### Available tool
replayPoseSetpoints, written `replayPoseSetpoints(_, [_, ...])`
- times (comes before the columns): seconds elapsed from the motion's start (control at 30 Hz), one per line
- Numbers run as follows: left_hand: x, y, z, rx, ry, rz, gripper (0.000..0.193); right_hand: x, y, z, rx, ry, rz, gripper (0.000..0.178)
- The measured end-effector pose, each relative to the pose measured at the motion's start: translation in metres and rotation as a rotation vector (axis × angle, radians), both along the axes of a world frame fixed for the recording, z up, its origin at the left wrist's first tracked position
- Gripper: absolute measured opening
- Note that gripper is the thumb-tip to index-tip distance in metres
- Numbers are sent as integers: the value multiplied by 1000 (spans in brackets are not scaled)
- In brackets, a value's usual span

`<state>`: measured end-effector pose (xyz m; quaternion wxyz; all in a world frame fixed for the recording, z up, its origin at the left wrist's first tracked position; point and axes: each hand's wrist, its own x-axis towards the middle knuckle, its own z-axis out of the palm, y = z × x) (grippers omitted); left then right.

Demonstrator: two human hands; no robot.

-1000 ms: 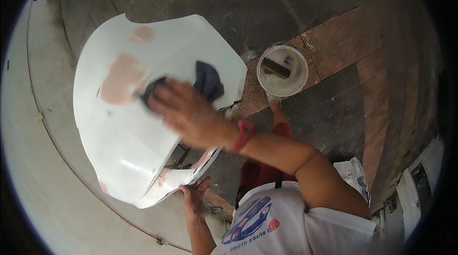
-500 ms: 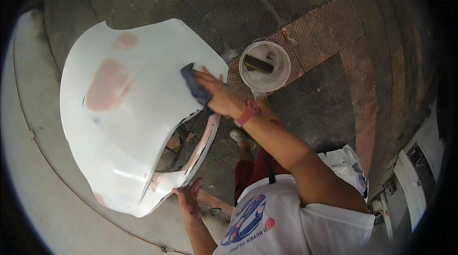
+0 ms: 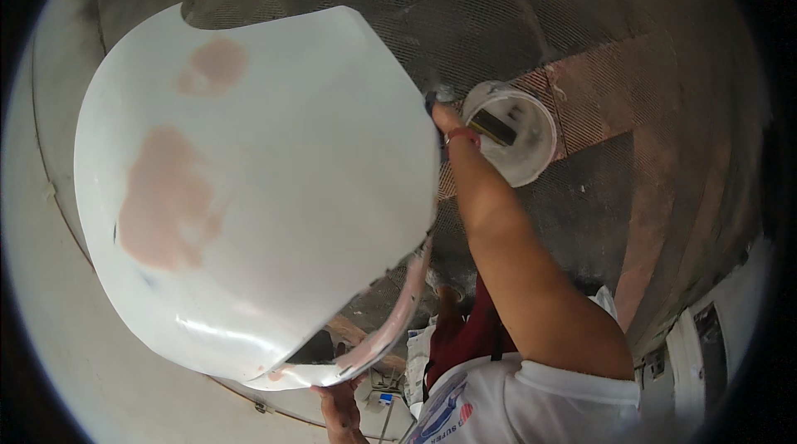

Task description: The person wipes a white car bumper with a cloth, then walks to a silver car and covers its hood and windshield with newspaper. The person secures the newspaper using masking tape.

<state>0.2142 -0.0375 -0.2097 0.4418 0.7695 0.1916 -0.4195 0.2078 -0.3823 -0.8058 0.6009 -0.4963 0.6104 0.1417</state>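
A large white car bumper (image 3: 324, 128) with pinkish sanded-looking patches (image 3: 170, 203) fills the left and middle of the view. My left hand (image 3: 339, 412) is closed on its lower edge, the fingers partly hidden behind it. My right hand (image 3: 447, 117) is at the bumper's right edge, wearing a red wristband. A small bit of a dark blue-grey sheet (image 3: 430, 103) shows at that hand; most of its fingers are hidden or turned away. The bumper's narrow curved strip (image 3: 407, 304) runs down toward my left hand.
Just right of my right hand, a white bucket (image 3: 549, 151) stands on the ribbed tile floor (image 3: 581, 203), holding a dark block (image 3: 493, 127) with a yellowish edge. A pale curved surface (image 3: 50, 278) borders the left side. White car parts (image 3: 685, 361) stand at the lower right.
My right hand and the dark sheet have moved from the bumper's face out to its right edge. The bumper appears larger and tilted up, while my left hand stays at its lower edge.
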Motion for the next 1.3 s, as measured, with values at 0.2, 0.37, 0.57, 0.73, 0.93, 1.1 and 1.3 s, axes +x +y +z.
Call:
replayPoseSetpoints(0.2, [-9,0,8,75,-52,79,84,117,-103,49,-147,-156,54,62])
replayPoseSetpoints(0.37, [-13,-6,8,41,-9,88,83,178,-114,215,-35,-668,89,58])
replayPoseSetpoints(0.57, [-15,10,0,54,24,129,80,143,-65,431,-500,-1072,314,55])
replayPoseSetpoints(0.73, [-13,10,-2,-11,31,139,76,102,16,561,-950,-947,703,52])
replayPoseSetpoints(0.93, [-19,-3,3,-6,5,84,86,78,126,602,-858,-1311,1145,43])
replayPoseSetpoints(1.1, [-63,82,-35,37,79,199,92,30,105,581,-1119,-1097,1231,49])
replayPoseSetpoints(1.3, [-91,150,-46,12,75,395,99,25,145,604,-986,-1049,905,49])
